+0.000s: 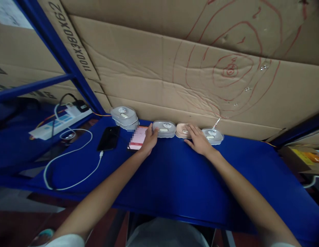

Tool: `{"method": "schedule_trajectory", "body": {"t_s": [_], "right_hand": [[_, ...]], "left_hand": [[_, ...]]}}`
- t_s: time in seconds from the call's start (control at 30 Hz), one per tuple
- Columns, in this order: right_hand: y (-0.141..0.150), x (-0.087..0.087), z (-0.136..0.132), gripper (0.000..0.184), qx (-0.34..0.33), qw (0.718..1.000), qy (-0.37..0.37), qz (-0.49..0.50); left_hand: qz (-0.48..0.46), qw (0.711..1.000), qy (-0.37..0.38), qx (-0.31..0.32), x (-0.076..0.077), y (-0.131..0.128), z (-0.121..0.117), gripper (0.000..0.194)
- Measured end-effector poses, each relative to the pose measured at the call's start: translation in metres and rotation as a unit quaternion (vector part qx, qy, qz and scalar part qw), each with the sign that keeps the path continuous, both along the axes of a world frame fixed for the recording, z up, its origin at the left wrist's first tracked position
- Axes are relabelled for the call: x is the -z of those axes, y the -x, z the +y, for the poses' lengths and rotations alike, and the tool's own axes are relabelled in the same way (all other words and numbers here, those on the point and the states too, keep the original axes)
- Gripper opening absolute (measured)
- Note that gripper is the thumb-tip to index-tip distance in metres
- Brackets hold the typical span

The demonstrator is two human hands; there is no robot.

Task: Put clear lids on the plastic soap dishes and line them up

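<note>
Left hand [150,139] touching the clear box [164,130], its grip hard to tell, right hand [197,139], fingers together, thumb apart, on the beige box [180,129] at the table's [172,175] far side: lining up, it seems, calling for gentle nudges.

I wear short white sleeves: the left sleeve [66,241] ends in a soft, rounded edge, and only a blurred sliver of the right sleeve [282,245] shows. Below them my slim forearms are bare, as are my left hand [149,140] and right hand [199,140]. Greyish cloth [166,234], blurred, covers my middle.
</note>
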State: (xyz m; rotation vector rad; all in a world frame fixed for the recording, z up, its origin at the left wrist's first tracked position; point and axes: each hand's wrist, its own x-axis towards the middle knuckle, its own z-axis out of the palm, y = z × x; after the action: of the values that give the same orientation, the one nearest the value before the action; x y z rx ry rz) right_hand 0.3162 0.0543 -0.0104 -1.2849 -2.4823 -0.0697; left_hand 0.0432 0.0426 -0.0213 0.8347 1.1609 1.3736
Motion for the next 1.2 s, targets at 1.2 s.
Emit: {"method": "schedule_trajectory", "body": {"t_s": [1.2], "right_hand": [[-0.022,0.014,-0.042,0.047,-0.019,0.995,0.062,0.08]], "left_hand": [[0.472,0.716,-0.305,0.415,-0.013,-0.014,-0.074,0.073]]}}
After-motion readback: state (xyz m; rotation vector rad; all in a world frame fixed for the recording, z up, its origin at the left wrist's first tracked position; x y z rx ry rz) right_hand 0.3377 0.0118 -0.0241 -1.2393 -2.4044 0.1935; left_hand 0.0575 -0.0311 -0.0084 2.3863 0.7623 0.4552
